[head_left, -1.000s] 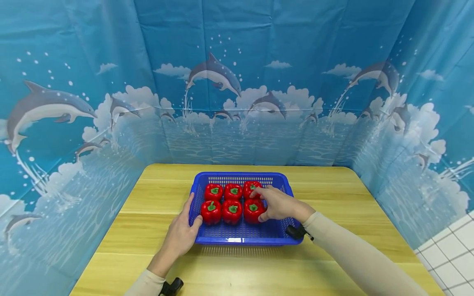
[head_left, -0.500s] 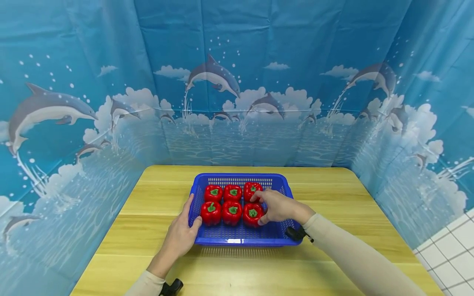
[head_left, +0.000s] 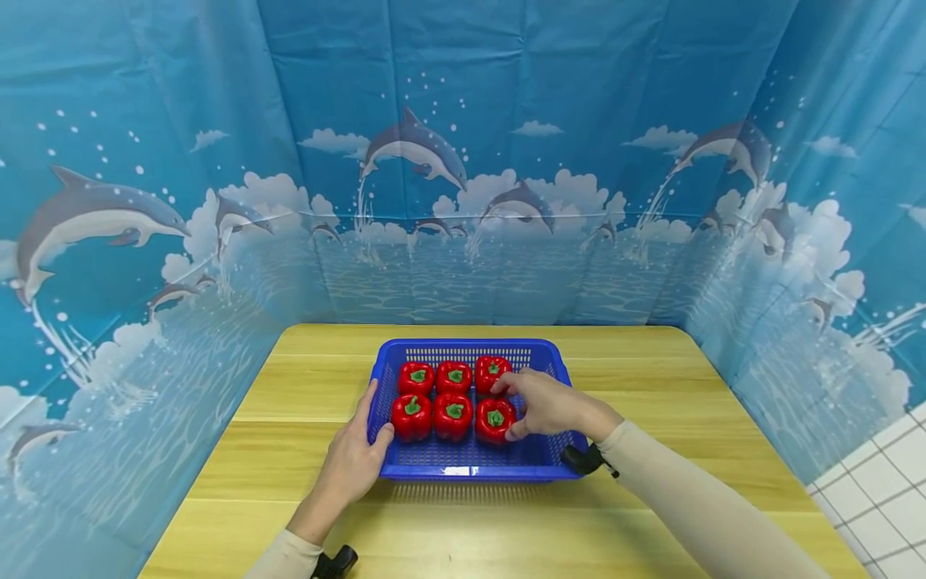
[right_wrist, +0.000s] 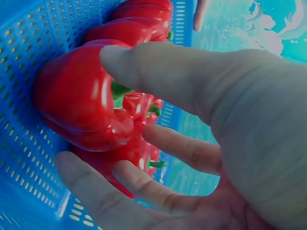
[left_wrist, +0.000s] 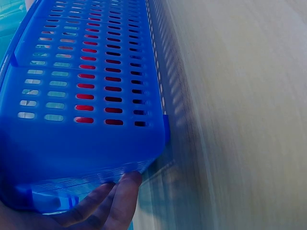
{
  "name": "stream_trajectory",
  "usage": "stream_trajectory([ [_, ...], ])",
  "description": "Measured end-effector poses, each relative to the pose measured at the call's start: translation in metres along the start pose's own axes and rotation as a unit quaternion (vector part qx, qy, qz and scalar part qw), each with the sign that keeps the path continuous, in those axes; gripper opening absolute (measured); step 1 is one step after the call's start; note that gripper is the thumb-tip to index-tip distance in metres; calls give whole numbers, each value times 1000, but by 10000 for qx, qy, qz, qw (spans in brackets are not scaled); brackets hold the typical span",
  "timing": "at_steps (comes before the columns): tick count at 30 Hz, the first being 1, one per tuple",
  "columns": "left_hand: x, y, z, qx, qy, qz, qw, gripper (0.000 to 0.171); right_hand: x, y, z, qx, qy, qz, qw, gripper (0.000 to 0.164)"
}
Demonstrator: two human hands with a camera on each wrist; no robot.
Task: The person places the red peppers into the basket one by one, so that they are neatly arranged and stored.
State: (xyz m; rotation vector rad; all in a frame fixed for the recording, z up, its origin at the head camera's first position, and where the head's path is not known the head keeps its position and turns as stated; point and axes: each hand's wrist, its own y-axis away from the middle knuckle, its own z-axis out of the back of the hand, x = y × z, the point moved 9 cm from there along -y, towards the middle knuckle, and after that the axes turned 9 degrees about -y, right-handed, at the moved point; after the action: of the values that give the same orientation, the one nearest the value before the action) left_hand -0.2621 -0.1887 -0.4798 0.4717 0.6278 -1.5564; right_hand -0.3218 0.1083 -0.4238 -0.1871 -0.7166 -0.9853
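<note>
Red bell peppers with green stems stand in two rows inside a blue plastic basket. My left hand grips the basket's left side, its thumb over the rim and its fingers along the outside, as the left wrist view also shows. Over the basket's right part is my right hand, beside the front right pepper. In the right wrist view its thumb lies against or just over that pepper. The other fingers are spread and loosely bent, with a gap between them and the pepper.
The basket stands on a yellow wood-grain table. A blue curtain printed with dolphins hangs behind the table and along both sides. White tiles show at the lower right.
The front right pepper has shifted slightly toward its left neighbour, and its stem is turned a little differently. My right hand has moved only slightly; my left hand stays on the basket.
</note>
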Motion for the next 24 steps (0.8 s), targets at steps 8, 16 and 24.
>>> stream_trajectory([
  [8, 1, 0, 0, -6, -13, 8, 10000, 81, 1, 10, 9, -207, -433, -26, 9988, 65],
  [16, 1, 0, 0, 44, 8, 53, 10000, 81, -8, 22, 22, -608, -909, 127, 9939, 61],
  [24, 0, 0, 0, 59, -34, 49, 10000, 82, -18, 40, 38, -1324, -1026, 409, 9850, 55],
])
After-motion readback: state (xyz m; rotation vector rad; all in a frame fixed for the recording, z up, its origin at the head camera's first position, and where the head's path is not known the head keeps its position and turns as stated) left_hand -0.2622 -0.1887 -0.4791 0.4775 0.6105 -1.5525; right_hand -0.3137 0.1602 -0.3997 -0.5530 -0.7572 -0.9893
